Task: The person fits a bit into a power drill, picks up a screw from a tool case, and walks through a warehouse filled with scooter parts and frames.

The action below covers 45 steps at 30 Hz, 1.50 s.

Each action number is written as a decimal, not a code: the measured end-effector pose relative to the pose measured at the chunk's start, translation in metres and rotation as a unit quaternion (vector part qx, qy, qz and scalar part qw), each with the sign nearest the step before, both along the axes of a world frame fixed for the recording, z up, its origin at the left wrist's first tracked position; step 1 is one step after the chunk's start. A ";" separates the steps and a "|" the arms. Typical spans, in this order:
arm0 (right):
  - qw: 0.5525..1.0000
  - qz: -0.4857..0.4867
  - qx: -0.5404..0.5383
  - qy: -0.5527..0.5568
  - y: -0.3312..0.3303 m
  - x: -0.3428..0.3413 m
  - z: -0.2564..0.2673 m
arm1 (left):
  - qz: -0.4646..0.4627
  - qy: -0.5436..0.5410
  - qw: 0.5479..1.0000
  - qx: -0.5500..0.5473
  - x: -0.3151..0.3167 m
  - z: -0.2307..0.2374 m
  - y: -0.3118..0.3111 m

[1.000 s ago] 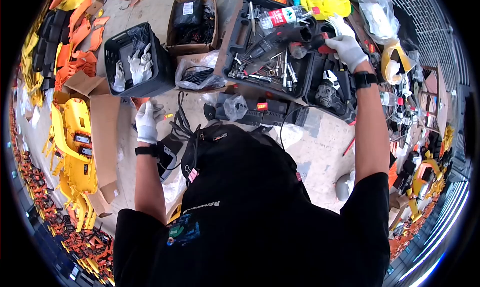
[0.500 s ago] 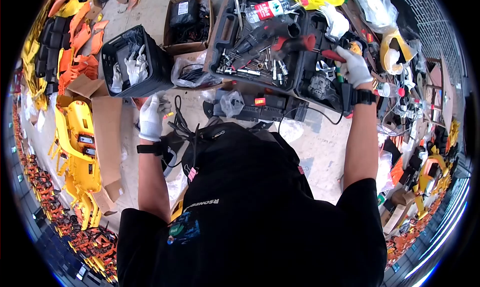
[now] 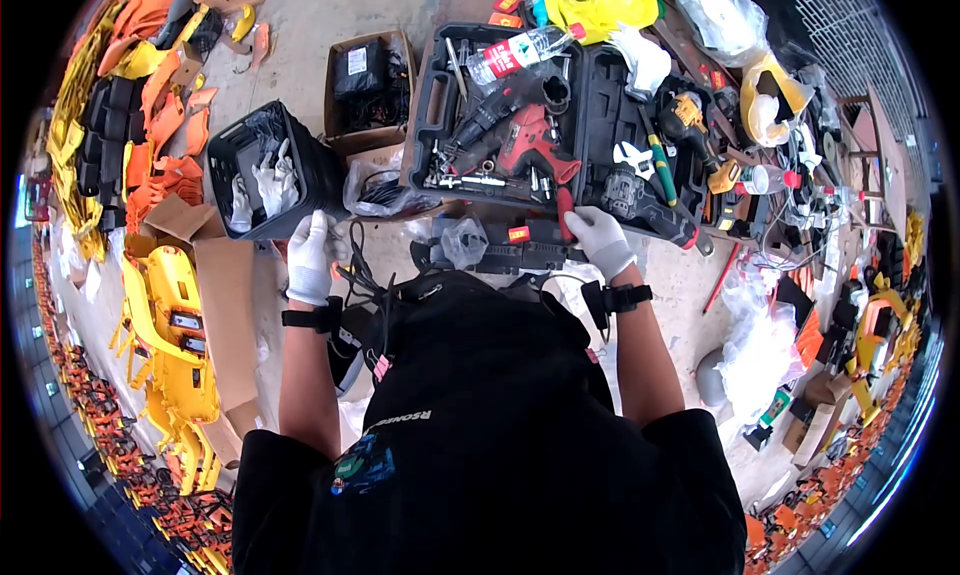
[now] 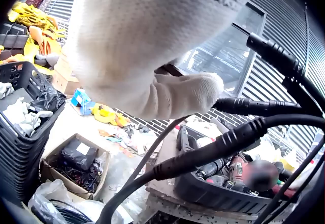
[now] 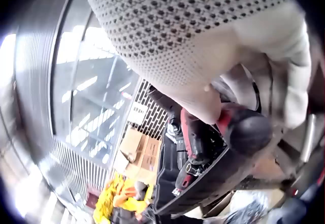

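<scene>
In the head view, the gloved right hand (image 3: 600,243) grips a red handle (image 3: 565,213) at the toolbox's near edge. The handle's black rounded end (image 5: 249,131) juts from the fingers in the right wrist view. Beside it, a red drill (image 3: 535,145) lies over the sockets in the black toolbox (image 3: 425,105). My gloved left hand (image 3: 310,260) is at the near right corner of the black basket (image 3: 218,170). Its thumb (image 4: 188,93) is bent in the left wrist view, against a small dark thing (image 4: 170,69) that is mostly hidden.
Black cables (image 4: 218,145) hang close to the left hand. A carton (image 3: 332,95) stands behind the basket's right side. The toolbox also holds a bottle (image 3: 520,55), an adjustable wrench (image 3: 633,159) and a grinder (image 3: 625,193). Yellow shells (image 3: 175,325) lie at the left.
My right hand has moved from the toolbox's right side left and nearer to the body, with the red handle. The red drill now rests in the box. The left hand has barely moved.
</scene>
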State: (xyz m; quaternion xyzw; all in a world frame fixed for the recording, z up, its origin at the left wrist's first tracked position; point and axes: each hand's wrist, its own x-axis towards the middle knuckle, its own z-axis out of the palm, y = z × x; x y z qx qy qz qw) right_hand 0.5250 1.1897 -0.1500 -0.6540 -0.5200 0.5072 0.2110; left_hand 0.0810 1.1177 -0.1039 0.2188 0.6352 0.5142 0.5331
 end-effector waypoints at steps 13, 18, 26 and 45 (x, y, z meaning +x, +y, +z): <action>0.885 0.247 0.041 -0.392 0.103 -0.070 0.033 | 0.035 -0.007 0.999 -0.016 -0.020 -0.005 -0.040; 0.919 0.217 0.086 -0.317 0.077 -0.059 0.060 | 0.060 0.012 0.998 -0.032 -0.033 -0.015 -0.068; 0.924 0.192 0.182 -0.275 0.027 -0.033 0.070 | 0.070 0.011 0.996 -0.055 -0.014 -0.011 -0.061; 0.935 0.092 0.245 -0.238 0.001 -0.022 0.073 | -0.013 0.039 0.999 -0.022 -0.022 -0.023 -0.043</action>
